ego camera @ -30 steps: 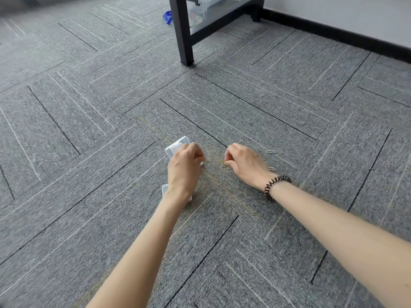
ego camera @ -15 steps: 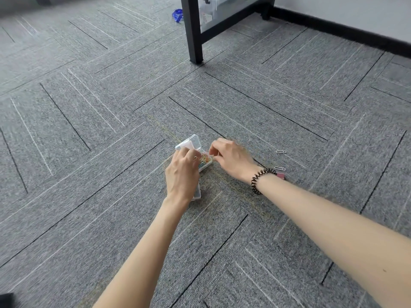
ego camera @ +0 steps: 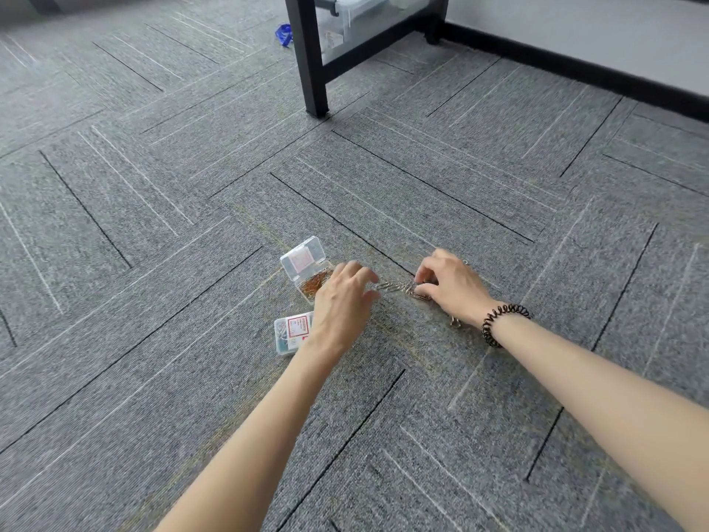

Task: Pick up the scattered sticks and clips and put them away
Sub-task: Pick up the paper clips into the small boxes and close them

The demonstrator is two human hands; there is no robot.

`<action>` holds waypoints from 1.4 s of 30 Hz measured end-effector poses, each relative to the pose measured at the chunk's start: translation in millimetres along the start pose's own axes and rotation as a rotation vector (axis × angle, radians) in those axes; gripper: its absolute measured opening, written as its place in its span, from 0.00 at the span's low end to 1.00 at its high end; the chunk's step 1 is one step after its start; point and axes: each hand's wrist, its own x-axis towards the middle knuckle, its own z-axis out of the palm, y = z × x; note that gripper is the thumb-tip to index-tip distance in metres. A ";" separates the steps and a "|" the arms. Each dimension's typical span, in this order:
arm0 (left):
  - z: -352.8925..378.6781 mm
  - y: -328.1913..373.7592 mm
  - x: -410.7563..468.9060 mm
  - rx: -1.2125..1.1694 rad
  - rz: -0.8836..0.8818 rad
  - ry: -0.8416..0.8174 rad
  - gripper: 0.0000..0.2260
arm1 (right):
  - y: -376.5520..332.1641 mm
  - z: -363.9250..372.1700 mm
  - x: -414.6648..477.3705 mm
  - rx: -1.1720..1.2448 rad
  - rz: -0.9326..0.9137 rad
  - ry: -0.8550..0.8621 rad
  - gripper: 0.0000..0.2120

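Observation:
Several silver paper clips (ego camera: 395, 288) lie in a small heap on the grey carpet between my hands. My right hand (ego camera: 450, 288) is over the heap's right end, its fingertips curled and pinching clips there. My left hand (ego camera: 341, 301) hovers at the heap's left end with relaxed fingers and holds nothing. Just left of it is a clear plastic box (ego camera: 311, 283) of orange clips, with its lid (ego camera: 303, 259) flipped open. A second small clear box (ego camera: 291, 332) lies shut nearer to me, partly hidden by my left wrist. One more clip (ego camera: 455, 321) shows beside my right wrist.
A black table leg (ego camera: 312, 71) stands on the carpet ahead, with a clear storage bin (ego camera: 356, 17) under the table. A blue object (ego camera: 284, 31) lies far back. A black baseboard (ego camera: 575, 71) runs along the wall at right.
My right hand has moved from the open box back to the right, onto the heap of clips. My left hand has left the box and shifted right toward the heap.

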 end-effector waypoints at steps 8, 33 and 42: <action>19.5 20.2 22.9 -0.022 -0.144 -0.100 0.14 | -1.5 -2.8 0.9 0.021 0.056 -0.086 0.09; 13.3 16.6 31.3 -0.197 -0.200 -0.261 0.05 | -1.7 -7.1 10.7 0.161 0.035 -0.061 0.04; 10.3 50.0 40.3 -0.811 -0.444 -0.400 0.12 | 36.0 -43.7 -6.3 1.111 0.409 -0.113 0.08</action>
